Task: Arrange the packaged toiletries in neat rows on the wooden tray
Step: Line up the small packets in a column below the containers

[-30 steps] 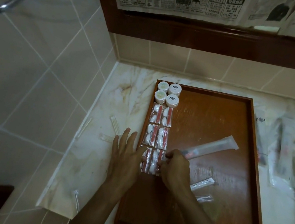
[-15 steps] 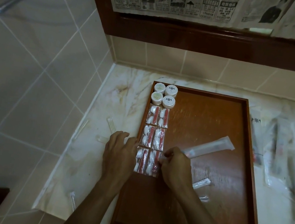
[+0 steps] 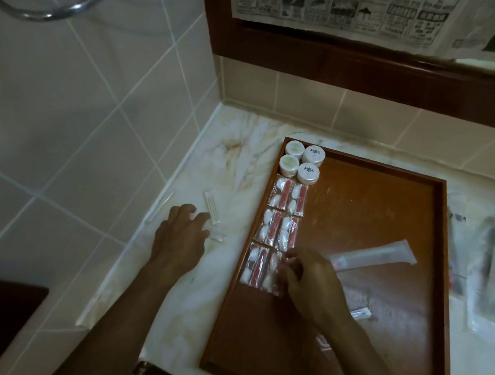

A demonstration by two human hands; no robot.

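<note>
Wooden tray [image 3: 343, 350]: rectangular, red-brown, on marble counter.
Right hand [image 3: 313, 283]: pinched clear cotton-swab packet [image 3: 274, 273] at tray's left edge.
Left hand [image 3: 180, 238]: fingers loosely spread, resting left of tray.

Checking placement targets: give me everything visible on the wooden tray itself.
The wooden tray is a reddish-brown rectangle with a low raised rim and a glossy, reflective floor. It lies flat on the marble counter, near the tiled corner. Its left column holds four white jars, then paired sachets. A long clear packet lies diagonally mid-tray. The right hand works at the nearest sachets; much of the floor is bare.
</note>
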